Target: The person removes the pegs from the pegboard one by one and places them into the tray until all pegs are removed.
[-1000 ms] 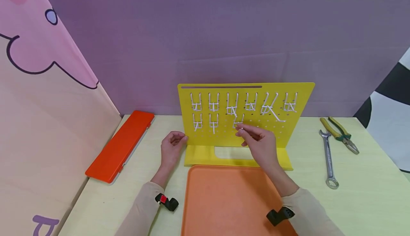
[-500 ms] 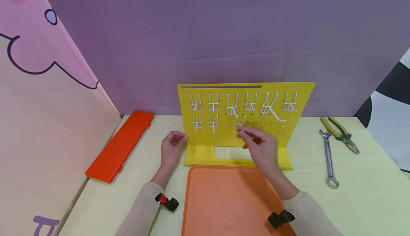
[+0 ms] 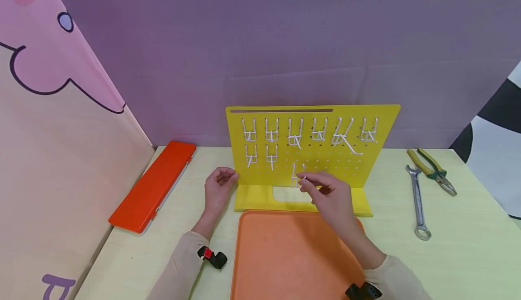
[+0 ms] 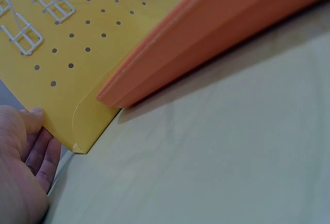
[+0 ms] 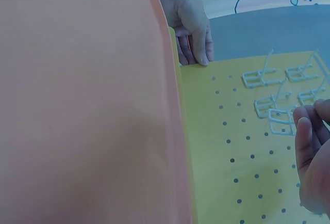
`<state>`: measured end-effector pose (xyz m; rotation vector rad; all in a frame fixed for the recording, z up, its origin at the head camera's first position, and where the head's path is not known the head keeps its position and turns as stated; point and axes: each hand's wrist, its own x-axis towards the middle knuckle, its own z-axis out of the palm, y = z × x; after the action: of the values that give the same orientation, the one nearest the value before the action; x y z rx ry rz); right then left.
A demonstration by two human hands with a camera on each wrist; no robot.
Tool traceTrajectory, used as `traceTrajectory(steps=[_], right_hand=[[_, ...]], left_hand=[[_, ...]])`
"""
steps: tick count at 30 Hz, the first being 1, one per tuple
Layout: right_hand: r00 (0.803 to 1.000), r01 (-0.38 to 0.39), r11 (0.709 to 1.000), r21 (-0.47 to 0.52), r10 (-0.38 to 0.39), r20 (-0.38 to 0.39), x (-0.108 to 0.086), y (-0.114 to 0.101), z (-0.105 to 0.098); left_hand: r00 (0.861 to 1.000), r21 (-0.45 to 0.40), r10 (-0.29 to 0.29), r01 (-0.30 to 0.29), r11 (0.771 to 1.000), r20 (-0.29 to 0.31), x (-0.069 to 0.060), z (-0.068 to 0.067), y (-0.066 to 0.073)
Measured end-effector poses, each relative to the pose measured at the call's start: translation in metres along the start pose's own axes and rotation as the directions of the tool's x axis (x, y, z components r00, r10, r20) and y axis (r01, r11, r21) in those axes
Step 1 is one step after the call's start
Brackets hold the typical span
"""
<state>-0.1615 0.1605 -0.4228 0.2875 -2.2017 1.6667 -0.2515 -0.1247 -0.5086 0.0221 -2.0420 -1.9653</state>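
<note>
A yellow pegboard (image 3: 260,173) stands upright on its base, with white wire hooks (image 3: 319,130) in two rows across its upper part. My left hand (image 3: 218,187) grips the board's lower left edge; in the left wrist view the thumb (image 4: 33,118) lies on the front face and the other fingers are behind the edge. Between thumb and fingertips, my right hand (image 3: 331,196) pinches a loose white hook (image 3: 294,178), held in front of the board's lower middle. In the right wrist view that hook (image 5: 278,122) shows its frame, while the fingers hide its prong.
An orange tray (image 3: 299,254) lies directly before the board. On the left is a long red case (image 3: 154,187). A combination wrench (image 3: 417,202) and green-and-yellow pliers (image 3: 433,171) lie at the right. A purple cloth backdrop (image 3: 260,42) hangs behind the table.
The right hand has drawn the hook away from the second row and lowered it to the board's lower middle. The left hand stays at the board's edge.
</note>
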Motion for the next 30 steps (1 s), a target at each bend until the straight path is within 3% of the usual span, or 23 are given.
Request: traceTrajectory(steps=[20,25,30], right_hand=[[0.988,-0.063,0.998,0.013,0.061,0.14,-0.017,-0.002,0.021],[0.975,-0.095,0.995,0.037,0.085,0.207,-0.018,0.002,0.027],[0.945,-0.145,0.988,0.05,0.124,0.303,-0.02,0.004,0.036]], left_hand=[[1.0,-0.017,-0.001,0.001,1.0,0.001,0.001,-0.001,-0.002],[1.0,-0.015,-0.001,0.001,1.0,-0.002,0.001,0.0,-0.003],[1.0,-0.011,-0.011,0.011,1.0,-0.004,0.002,0.0,-0.004]])
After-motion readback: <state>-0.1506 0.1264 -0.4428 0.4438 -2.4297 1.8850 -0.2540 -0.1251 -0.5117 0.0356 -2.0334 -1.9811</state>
